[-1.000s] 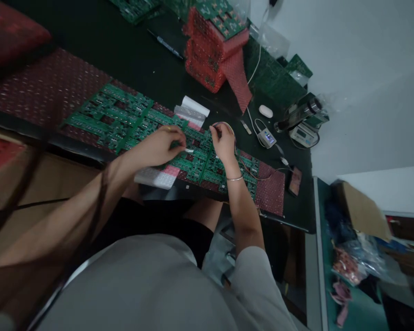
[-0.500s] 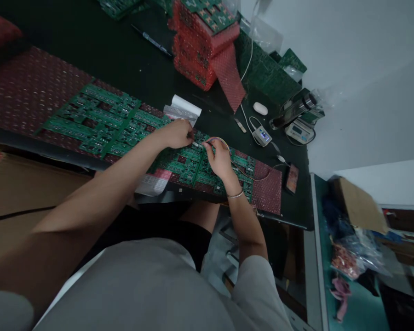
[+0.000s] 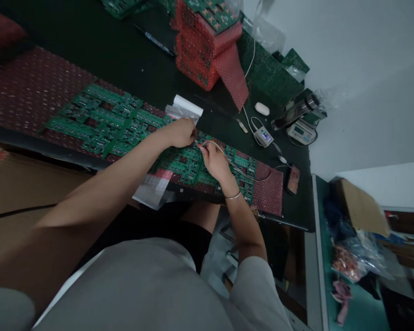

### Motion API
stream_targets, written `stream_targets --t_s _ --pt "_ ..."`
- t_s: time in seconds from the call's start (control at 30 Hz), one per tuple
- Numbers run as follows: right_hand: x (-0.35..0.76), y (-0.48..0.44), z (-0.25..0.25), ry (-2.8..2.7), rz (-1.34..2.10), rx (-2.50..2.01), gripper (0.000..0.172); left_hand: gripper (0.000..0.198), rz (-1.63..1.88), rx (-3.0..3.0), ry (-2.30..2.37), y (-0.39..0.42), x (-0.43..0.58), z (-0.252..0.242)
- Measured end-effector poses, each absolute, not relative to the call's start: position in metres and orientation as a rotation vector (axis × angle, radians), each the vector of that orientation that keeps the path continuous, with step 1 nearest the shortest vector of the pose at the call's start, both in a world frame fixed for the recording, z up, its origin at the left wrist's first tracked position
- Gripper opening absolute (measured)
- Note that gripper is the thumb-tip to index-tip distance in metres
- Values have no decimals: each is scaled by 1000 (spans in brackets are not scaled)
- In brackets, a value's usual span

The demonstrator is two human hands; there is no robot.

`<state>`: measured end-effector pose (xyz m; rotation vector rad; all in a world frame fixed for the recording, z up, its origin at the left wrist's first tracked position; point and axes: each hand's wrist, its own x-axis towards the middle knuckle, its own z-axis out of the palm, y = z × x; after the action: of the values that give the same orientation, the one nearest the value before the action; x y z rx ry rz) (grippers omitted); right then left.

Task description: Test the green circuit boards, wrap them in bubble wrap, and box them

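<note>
Step in hand, as judged: fine two-handed fingertip work at the end of the thin wires, just above the row of circuit boards. Placed at the middle of that row, on red bubble wrap along the near side of the table.

Right hand: pinching the wires near the end between thumb and forefinger. Left hand: curled, with fingertips bunched and pointing toward the right hand's. Cannot tell whether gripping anything; contact hidden. Noted between the two: a small pale piece, too small to identify.

Pose: left arm stretched long from near left, slanting across the boards' near edge; right arm bent at the elbow, angled in from near right. Both with backs up, almost meeting.

Next move, as judged: calling for steady wrists, small fingertip adjustments and slack in the wires toward the right, without dragging across the boards.
</note>
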<state>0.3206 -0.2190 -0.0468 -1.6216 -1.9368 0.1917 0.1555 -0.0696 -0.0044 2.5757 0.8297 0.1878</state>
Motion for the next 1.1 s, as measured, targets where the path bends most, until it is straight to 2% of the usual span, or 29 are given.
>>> stream_targets --t_s 0.2,0.5,0.8,1.1 --pt "324 -218 -46 -1900 207 -1595 33 25 172 2645 858 -76 156 8" --pt "317 -241 -22 -1744 221 -1523 38 26 353 2528 830 -117 99 23" --pt "292 -255 -30 -1879 204 -1568 29 27 391 2405 797 -161 64 14" --pt "288 -257 -28 -1995 120 -1567 23 24 353 2408 806 -171 60 11"
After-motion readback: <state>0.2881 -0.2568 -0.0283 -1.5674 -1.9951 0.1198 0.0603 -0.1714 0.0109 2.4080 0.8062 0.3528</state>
